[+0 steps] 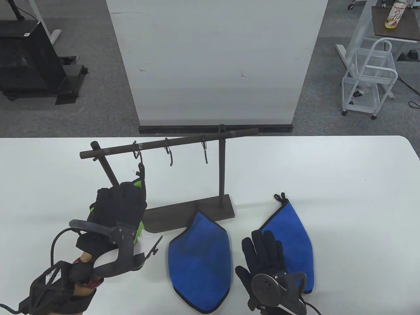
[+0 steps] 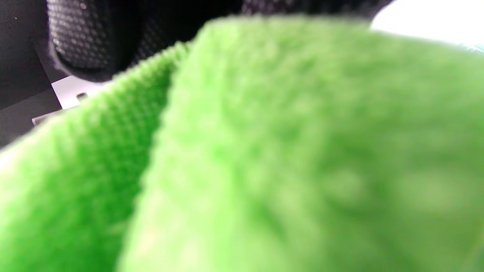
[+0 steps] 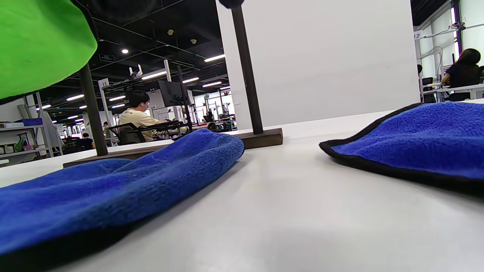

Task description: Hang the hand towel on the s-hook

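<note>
A dark rack (image 1: 221,164) stands on the white table (image 1: 344,183), its rail carrying three s-hooks. My left hand (image 1: 119,205) grips a green hand towel (image 1: 139,183), lifted below the left s-hook (image 1: 137,151); the towel's black loop reaches up to that hook, and I cannot tell if it is on it. The green towel fills the left wrist view (image 2: 264,158) and shows in the right wrist view (image 3: 38,41). My right hand (image 1: 265,259) lies flat with fingers spread, resting on the edge of the right blue towel (image 1: 295,236).
A second blue towel (image 1: 198,259) lies in front of the rack's base (image 1: 183,213), also in the right wrist view (image 3: 113,189). The middle s-hook (image 1: 169,154) and right s-hook (image 1: 204,149) hang bare. A white panel (image 1: 216,59) stands behind the table.
</note>
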